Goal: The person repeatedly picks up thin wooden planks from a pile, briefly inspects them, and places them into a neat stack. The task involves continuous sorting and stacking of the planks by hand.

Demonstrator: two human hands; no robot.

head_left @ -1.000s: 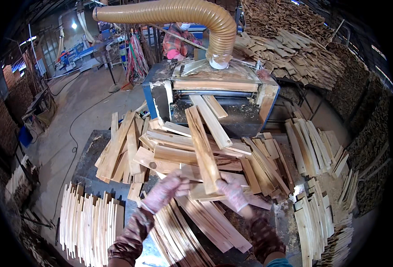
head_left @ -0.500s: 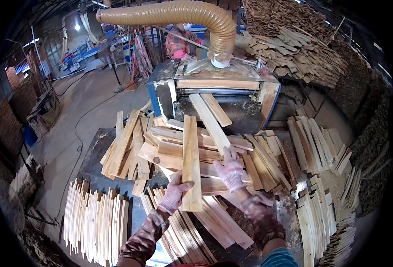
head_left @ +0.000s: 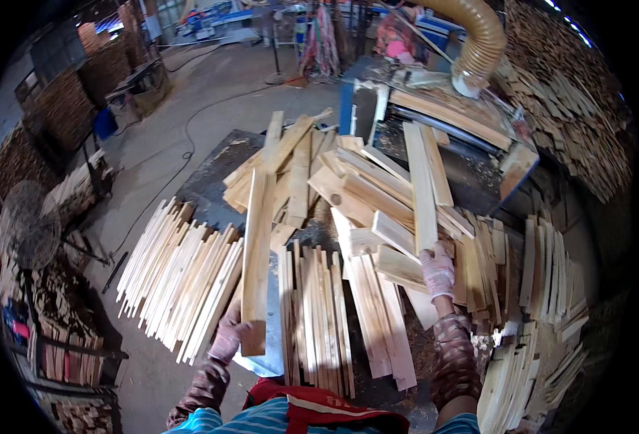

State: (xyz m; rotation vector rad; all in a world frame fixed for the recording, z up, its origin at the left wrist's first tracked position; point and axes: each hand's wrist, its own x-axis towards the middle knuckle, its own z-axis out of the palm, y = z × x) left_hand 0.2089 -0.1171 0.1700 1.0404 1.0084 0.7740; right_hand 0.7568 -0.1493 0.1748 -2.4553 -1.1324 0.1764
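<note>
My gloved left hand (head_left: 229, 334) is closed around the near end of a wooden board (head_left: 259, 260), which stands tilted away from me beside a row of upright-stacked strips (head_left: 182, 278). My gloved right hand (head_left: 438, 270) grips the near end of another long board (head_left: 422, 184). That board's far end rests at the infeed of a planer (head_left: 453, 119), with a second board (head_left: 436, 166) lying alongside it. Under and between the hands, loose boards (head_left: 377, 184) lie heaped on a dark table (head_left: 225, 163). Nearer to me are more rows of strips (head_left: 316, 318).
A ribbed yellow hose (head_left: 482, 43) rises from the planer. Behind it a person in a pink glove (head_left: 399, 49) is partly hidden. Stacked boards (head_left: 511, 383) stand at the right, a large wood pile (head_left: 572, 123) beyond. A cable (head_left: 188, 137) crosses the floor; a fan (head_left: 30, 224) stands left.
The view has turned to the left. My left hand has carried its board leftward, off the heap and over to the row of strips. My right hand still grips its board at the planer.
</note>
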